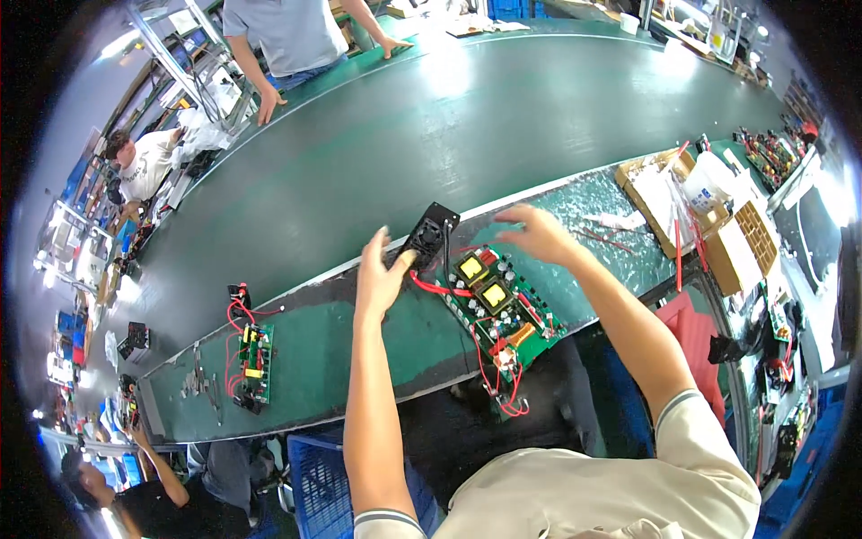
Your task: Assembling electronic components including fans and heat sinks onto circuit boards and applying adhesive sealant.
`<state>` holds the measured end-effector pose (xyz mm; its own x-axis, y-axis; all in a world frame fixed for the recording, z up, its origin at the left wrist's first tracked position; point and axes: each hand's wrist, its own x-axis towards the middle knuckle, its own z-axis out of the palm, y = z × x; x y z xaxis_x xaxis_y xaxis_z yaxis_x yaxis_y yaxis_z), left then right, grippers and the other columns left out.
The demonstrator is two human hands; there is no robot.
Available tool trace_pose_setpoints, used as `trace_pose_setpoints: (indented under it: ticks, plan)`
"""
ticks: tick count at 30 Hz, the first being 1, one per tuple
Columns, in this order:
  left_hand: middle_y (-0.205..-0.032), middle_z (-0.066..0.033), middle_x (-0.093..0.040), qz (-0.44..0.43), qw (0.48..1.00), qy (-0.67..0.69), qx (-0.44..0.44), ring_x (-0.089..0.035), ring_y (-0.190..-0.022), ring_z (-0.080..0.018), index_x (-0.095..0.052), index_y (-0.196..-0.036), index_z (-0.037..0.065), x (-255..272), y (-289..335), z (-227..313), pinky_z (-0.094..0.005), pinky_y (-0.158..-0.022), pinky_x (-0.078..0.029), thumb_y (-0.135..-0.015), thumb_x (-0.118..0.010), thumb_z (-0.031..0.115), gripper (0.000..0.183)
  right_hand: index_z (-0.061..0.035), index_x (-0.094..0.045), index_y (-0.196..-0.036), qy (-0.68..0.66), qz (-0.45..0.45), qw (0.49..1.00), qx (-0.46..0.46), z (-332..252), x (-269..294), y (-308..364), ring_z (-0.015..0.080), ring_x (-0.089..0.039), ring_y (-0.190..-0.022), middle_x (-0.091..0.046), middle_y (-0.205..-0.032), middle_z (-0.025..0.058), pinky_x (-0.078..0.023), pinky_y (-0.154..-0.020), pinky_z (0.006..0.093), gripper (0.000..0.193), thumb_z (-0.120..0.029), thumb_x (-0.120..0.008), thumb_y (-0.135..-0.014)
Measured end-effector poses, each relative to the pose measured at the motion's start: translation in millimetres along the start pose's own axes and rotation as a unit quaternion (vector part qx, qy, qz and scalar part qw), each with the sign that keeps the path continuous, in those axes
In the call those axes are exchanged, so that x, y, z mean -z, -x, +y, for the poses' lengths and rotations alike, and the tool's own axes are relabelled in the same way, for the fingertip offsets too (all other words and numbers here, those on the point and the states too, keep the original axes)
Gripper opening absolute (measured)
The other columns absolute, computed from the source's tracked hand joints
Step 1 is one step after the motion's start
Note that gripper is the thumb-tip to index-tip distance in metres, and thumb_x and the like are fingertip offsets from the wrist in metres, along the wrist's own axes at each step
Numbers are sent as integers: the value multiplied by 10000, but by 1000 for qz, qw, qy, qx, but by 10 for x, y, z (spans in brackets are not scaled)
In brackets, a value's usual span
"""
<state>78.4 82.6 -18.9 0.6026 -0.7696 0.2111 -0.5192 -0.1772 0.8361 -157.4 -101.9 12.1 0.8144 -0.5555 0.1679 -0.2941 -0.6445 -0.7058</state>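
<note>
My left hand grips a black end panel with round fan-like openings, fingers along one side and thumb at its lower edge. Thick red wires and a black cable run from the panel to a green circuit board with yellow-topped transformers. That board lies tilted at the front edge of the bench, thin red wires hanging from its near corner. Over the board's far right side, my right hand is raised with fingers apart, holding nothing.
A second circuit board with red wires lies to the left, beside small metal tools. Cardboard boxes stand on the right. Beyond the bench runs a wide green conveyor belt. A person leans on its far side; others work at the left.
</note>
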Motion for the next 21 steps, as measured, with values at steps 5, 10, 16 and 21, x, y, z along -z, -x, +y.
trace_pose_setpoints:
  ticks: [5, 10, 16, 21]
  plan:
    - [-1102, -126, -668, -150, 988, 8, 43, -607, -1049, -198, -589, -1199, -29, -66, -205, 307, -328, -925, -448, -814, -711, 109, 427, -16, -674, -1065, -63, -176, 982, 0, 111, -436, -498, 248, -652, -764, -694, -891, 138, -527, -748, 360, 326, -214, -677, -806]
    - [-1109, -110, -648, -109, 985, 132, 12, -594, -1052, -174, -573, -1183, -48, 75, 11, 193, -309, -928, -452, -813, -696, 32, 398, -8, -696, -978, -34, -237, 969, 68, -38, -524, -648, 235, -657, -735, -699, -862, 138, -522, -710, 359, 259, -194, -679, -799]
    - [-1098, -86, -621, -73, 969, 233, -22, -594, -1028, -167, -540, -1210, -45, 47, 148, 77, -300, -914, -474, -818, -676, -42, 415, 6, -635, -991, 56, -180, 979, 72, -216, -400, -718, 254, -635, -682, -653, -743, 185, -496, -667, 414, 249, -176, -642, -822]
    - [-1117, -88, -625, -40, 973, 224, -44, -601, -1021, -159, -546, -1207, -31, 43, 168, -26, -303, -903, -489, -826, -683, -25, 405, 0, -584, -1081, 8, -158, 981, 115, -322, -476, -670, 278, -647, -760, -655, -822, 174, -504, -696, 422, 289, -194, -590, -867]
